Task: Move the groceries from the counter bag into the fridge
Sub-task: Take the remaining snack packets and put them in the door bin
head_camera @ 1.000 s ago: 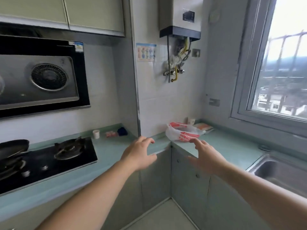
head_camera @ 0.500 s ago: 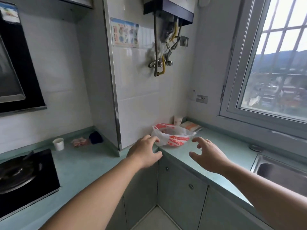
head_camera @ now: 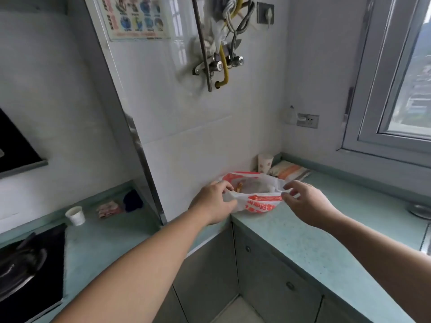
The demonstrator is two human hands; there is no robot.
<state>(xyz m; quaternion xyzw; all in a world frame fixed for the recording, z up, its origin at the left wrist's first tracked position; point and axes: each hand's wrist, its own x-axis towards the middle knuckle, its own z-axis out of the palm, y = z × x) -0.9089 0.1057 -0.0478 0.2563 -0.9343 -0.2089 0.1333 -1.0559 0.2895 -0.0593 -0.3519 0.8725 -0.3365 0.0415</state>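
Note:
A white plastic bag (head_camera: 258,202) with red print sits on the green counter (head_camera: 303,234) in the corner against the tiled wall. Its mouth gapes upward and pale groceries (head_camera: 253,185) show inside, not clearly. My left hand (head_camera: 213,202) pinches the bag's left rim. My right hand (head_camera: 305,203) has its fingers curled on the right rim. No fridge is in sight.
Behind the bag stand a paper cup (head_camera: 264,163) and an orange-striped packet (head_camera: 289,171). On the left counter lie a white cup (head_camera: 75,215), a pink packet (head_camera: 108,208) and a dark cloth (head_camera: 133,200), beside a black hob (head_camera: 30,271). Sink edge (head_camera: 419,209) at right.
I have stepped closer to the corner. Both hands went from hovering open near the bag to gripping its rim on either side.

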